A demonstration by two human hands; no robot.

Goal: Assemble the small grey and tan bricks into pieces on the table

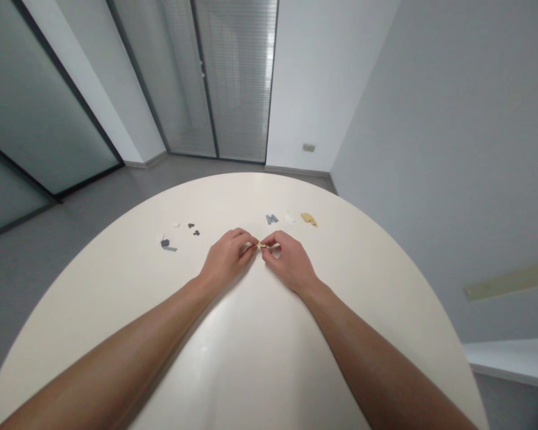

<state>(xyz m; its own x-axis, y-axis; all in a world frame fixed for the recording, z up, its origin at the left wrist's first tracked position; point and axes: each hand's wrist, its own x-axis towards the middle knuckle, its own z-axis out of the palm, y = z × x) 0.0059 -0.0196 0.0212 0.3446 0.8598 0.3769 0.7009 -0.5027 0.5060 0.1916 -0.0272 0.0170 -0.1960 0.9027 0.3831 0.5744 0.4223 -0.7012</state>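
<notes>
Above the middle of the white round table [251, 334], my left hand [230, 254] and my right hand [287, 258] meet fingertip to fingertip. Between them is a small tan piece [263, 245], like a toy building brick, mostly covered by the fingers. My right hand pinches it between thumb and forefinger. The thumb and fingers of my left hand are pressed together at its left end; whether they grip the same piece or another tiny one is hidden.
Beyond my hands lie grey pieces [271, 219], white pieces [289, 218] and tan pieces [309, 218]. To the left are dark brown pieces [193, 229], a small white piece [176, 225] and a dark grey cluster [165, 243] beside a flat grey strip [170, 249].
</notes>
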